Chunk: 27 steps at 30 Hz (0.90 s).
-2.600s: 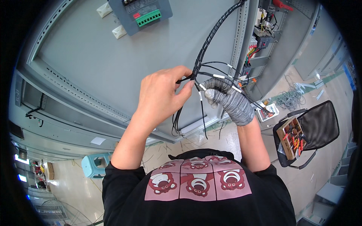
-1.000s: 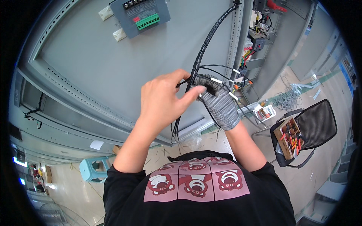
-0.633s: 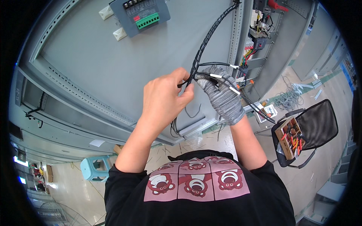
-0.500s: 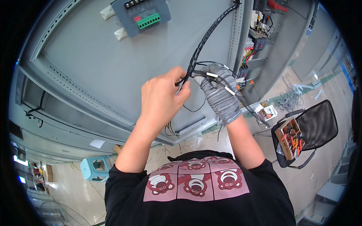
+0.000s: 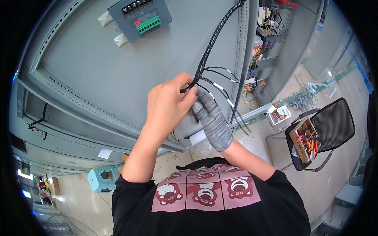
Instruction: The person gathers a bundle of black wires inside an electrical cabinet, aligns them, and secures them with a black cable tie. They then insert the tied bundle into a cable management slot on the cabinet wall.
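Observation:
A black wire bundle (image 5: pixel 212 41) wrapped in spiral sleeving curves down from the cabinet frame to my hands. My bare left hand (image 5: pixel 170 98) pinches its lower end between thumb and fingers. Close beside it, my right hand (image 5: pixel 210 118) in a grey knitted glove has its fingers drawn together at the bundle's end, and what they hold is hidden. Several thin black wires with white marker sleeves (image 5: pixel 218 85) branch out of the bundle to the right, above the gloved hand, hanging loose.
A grey device with a green terminal block (image 5: pixel 148 24) is mounted on the panel at the upper left. Circuit breakers (image 5: pixel 269 41) sit inside the cabinet at right. A black chair (image 5: pixel 334 126) carries a wooden tool box (image 5: pixel 301 147). A blue stool (image 5: pixel 103 179) stands lower left.
My right hand has moved down and left from the branching wires to the bundle's end, leaving those wires loose. My left hand keeps its pinch.

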{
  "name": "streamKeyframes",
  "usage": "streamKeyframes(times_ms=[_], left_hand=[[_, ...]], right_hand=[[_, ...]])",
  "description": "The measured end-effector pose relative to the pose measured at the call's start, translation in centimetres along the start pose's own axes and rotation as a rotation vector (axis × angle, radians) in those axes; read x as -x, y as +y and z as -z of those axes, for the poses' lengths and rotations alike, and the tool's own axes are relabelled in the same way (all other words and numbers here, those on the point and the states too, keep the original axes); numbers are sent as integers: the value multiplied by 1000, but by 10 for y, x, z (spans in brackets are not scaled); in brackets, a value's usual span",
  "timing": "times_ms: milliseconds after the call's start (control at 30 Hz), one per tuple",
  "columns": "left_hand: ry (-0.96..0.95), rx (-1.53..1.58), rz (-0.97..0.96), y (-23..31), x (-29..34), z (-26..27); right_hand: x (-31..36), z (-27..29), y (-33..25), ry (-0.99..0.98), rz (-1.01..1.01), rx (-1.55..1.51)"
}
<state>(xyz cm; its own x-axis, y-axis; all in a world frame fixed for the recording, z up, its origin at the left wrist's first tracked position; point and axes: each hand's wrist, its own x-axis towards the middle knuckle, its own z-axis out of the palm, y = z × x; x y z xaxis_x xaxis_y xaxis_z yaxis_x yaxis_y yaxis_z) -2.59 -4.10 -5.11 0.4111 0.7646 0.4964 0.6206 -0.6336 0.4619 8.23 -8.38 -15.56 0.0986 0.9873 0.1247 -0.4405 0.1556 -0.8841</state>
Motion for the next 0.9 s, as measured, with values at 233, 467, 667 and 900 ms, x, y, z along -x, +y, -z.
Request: streamKeyframes(times_ms=[233,467,667,900], left_hand=[[-71,1,45,2,-2,9],[-35,37,-24,-5,-3,10],[-98,25,-47,-5,-5,14],[-131,63,-62,-12,-6,14]], right_hand=[[-28,-5,-9,89,122,-288],[-39,1,-11,15,150,-256],[-38,1,-12,57,168,-168],[-36,3,-13,31,138,-204]])
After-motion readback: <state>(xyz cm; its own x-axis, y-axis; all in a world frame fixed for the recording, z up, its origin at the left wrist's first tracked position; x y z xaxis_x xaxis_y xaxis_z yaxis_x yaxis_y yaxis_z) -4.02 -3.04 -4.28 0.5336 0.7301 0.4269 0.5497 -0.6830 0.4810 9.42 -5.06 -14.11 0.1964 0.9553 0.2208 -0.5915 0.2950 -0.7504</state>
